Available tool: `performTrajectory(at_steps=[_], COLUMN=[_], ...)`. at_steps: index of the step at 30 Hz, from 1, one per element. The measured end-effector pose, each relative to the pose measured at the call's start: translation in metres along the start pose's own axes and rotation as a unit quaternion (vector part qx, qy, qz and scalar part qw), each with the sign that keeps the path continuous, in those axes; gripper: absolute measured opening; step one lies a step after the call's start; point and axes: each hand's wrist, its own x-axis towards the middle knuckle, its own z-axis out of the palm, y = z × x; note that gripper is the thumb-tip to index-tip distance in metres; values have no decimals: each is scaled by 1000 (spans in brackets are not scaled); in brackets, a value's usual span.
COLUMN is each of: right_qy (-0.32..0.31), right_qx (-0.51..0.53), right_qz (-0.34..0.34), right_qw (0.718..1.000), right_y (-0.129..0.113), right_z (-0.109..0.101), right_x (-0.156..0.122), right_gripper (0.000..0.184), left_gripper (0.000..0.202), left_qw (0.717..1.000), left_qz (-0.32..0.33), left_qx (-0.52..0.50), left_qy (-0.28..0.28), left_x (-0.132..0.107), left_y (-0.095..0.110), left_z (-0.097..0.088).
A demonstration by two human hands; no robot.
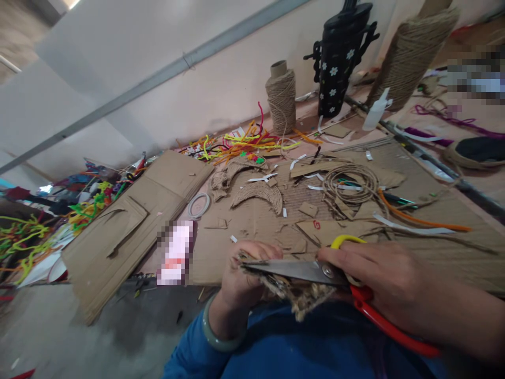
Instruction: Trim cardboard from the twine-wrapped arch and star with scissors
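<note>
My left hand [242, 281] is closed around a frayed piece wrapped in jute twine [305, 301], held low over my lap. My right hand [381, 281] grips scissors [300, 270] with one yellow and one red handle loop. The grey blades point left and lie across the top of the jute piece, their tips at my left fingers. A pale green bangle [215, 331] sits on my left wrist, above a blue sleeve.
A cardboard sheet [252, 221] covers the floor ahead, strewn with scraps, a twine coil [350, 183] and jute-wrapped crescents [258, 193]. Folded cardboard [130, 231] lies left. Coloured pipe cleaners [244, 143], twine spools [281, 97] and a black flask [340, 58] stand behind.
</note>
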Motion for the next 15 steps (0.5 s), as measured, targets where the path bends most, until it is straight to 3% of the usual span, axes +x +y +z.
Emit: performTrajectory(at_steps=[2, 6, 15], right_qy=[-10, 17, 49], right_qx=[-12, -47, -74], right_qz=[-9, 15, 20], right_qw=[1000, 999, 996], right_y=[1, -3, -7], right_z=[0, 2, 7], right_x=[1, 5, 3], right_gripper=[9, 27, 35], left_gripper=[18, 30, 25], left_qw=[1000, 999, 995], left_qz=[-10, -50, -91], left_qx=[4, 12, -14], left_qy=[8, 18, 41], left_x=[0, 0, -5], left_y=[0, -1, 0], left_z=[-2, -4, -4])
